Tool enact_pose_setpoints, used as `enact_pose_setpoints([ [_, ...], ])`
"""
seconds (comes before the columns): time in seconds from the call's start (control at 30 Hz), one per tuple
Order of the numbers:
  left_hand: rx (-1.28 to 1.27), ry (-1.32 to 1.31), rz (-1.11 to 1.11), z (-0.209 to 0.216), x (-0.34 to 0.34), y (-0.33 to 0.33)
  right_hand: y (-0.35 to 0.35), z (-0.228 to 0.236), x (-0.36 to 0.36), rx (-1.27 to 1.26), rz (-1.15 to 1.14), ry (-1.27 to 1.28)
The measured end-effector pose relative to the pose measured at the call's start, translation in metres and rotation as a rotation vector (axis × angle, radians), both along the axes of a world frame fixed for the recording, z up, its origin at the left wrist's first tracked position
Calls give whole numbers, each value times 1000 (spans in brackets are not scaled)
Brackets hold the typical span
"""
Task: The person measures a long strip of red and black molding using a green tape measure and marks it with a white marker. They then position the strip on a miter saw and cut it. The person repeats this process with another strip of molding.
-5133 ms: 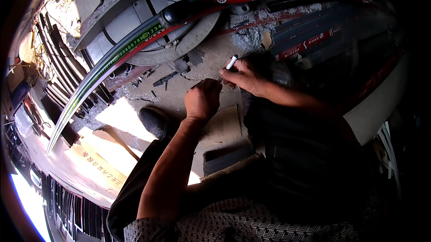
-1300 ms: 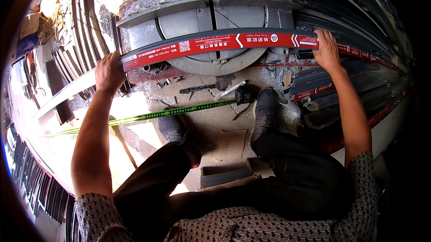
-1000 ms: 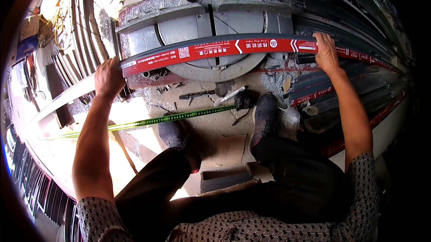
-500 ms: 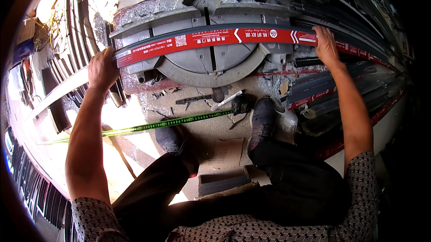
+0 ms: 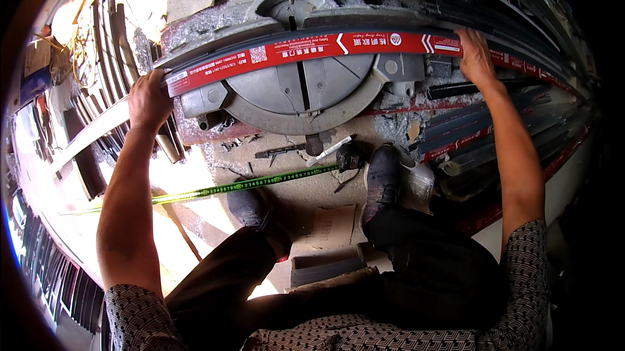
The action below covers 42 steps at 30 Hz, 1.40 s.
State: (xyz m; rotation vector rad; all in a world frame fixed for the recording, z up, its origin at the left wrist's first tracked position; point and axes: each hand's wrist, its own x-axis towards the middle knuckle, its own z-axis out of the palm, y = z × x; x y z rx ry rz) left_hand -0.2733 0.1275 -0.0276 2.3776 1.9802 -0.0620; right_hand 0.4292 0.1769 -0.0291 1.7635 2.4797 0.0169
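A long dark metal profile with a red printed film (image 5: 312,48) lies across the round grey table of a mitre saw (image 5: 260,97), close along its fence. My left hand (image 5: 150,100) is wrapped round the profile near the left side of the saw, where a bright, pale length runs on past it. Around the same profile, right of the saw table, my right hand (image 5: 476,58) is closed with its fingers over the far edge. The undersides of both grips are hidden. The saw's blade slot shows in front of the profile, midway between my hands.
An extended green tape measure (image 5: 260,182) lies on the floor between the saw and my shoes (image 5: 384,175). More dark profiles (image 5: 462,126) are stacked at the right, and several long strips (image 5: 114,45) lie at the left. A flat cardboard piece (image 5: 323,227) rests between my feet.
The profile has shifted slightly away from me, nearer the saw fence, with both hands still round it. The whole view has tilted a little.
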Motion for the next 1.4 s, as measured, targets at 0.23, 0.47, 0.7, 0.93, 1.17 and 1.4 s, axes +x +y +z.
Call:
enact_pose_setpoints([
  [0.23,-17,21,22,0,-2,0,-1,0,-3,-8,-36,48],
  [0.47,-19,-36,-39,11,14,1,-3,2,-5,0,-49,35],
  [0.7,-4,9,-68,-3,6,5,-4,1,-7,35,-8,59],
  [0.93,27,-4,-92,-5,3,4,-4,4,-10,12,-18,24],
  [1.17,61,-26,-107,-6,5,5,-5,3,-8,20,-28,8],
  [1.4,61,-23,-91,-8,1,3,-5,0,-7,-3,-46,4],
])
